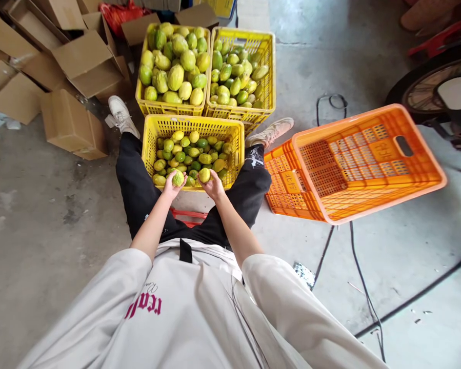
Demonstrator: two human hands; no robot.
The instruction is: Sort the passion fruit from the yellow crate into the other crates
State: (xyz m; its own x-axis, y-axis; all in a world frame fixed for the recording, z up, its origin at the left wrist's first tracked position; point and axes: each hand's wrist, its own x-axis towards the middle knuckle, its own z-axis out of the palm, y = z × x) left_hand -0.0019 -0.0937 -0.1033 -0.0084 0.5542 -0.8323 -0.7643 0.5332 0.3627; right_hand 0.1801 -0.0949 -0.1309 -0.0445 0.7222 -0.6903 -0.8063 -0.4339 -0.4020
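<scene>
My left hand (pixel 171 185) is closed around a yellow-green lemon (pixel 178 178). In my right hand (pixel 214 185) I grip another yellowish lemon (pixel 204 175). Both hands are over the near rim of a yellow plastic crate (pixel 194 121) between my legs, which holds several smaller green and yellow lemons (pixel 194 152). Behind it stand two more yellow crates: the left one (pixel 171 109) is heaped with large yellow-green lemons (pixel 175 77), the right one (pixel 271 66) partly filled with greener ones (pixel 236 86).
A tall orange crate (pixel 372 148) stands to my right, with black cables (pixel 363 287) on the floor near it. Cardboard boxes (pixel 74 123) are piled at the far left. A wheel (pixel 434 82) shows at the far right. My shoes (pixel 271 132) flank the crates.
</scene>
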